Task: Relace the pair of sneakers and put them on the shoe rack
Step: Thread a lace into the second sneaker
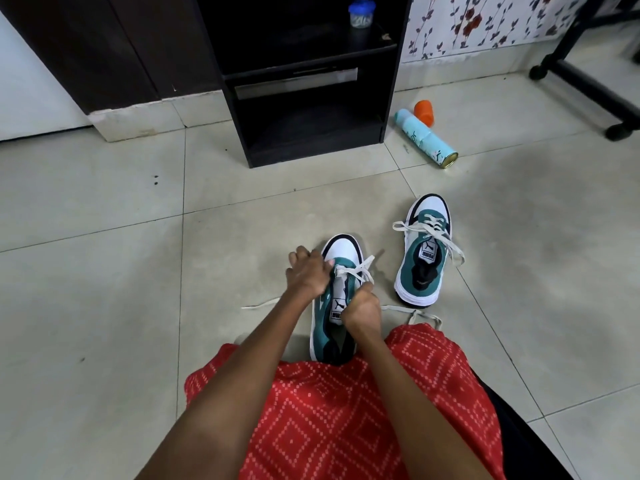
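Note:
Two green-and-white sneakers lie on the tiled floor, toes pointing away from me. The near sneaker [341, 251] sits just in front of my lap. My left hand [306, 273] grips its left side by the eyelets, fingers curled. My right hand [362, 311] is over the tongue and pinches the white lace [360, 268], whose ends trail across the floor on both sides. The second sneaker [420, 268] lies to the right, apart from my hands, with its lace loose over the top. The black shoe rack [308, 133] stands ahead.
A light blue spray can [426, 138] lies on the floor right of the rack, with an orange cap [424, 112] beside it. A blue-lidded jar [361, 13] stands on the rack's upper shelf. A black wheeled stand [588, 81] is at the far right. My red patterned garment covers my lap.

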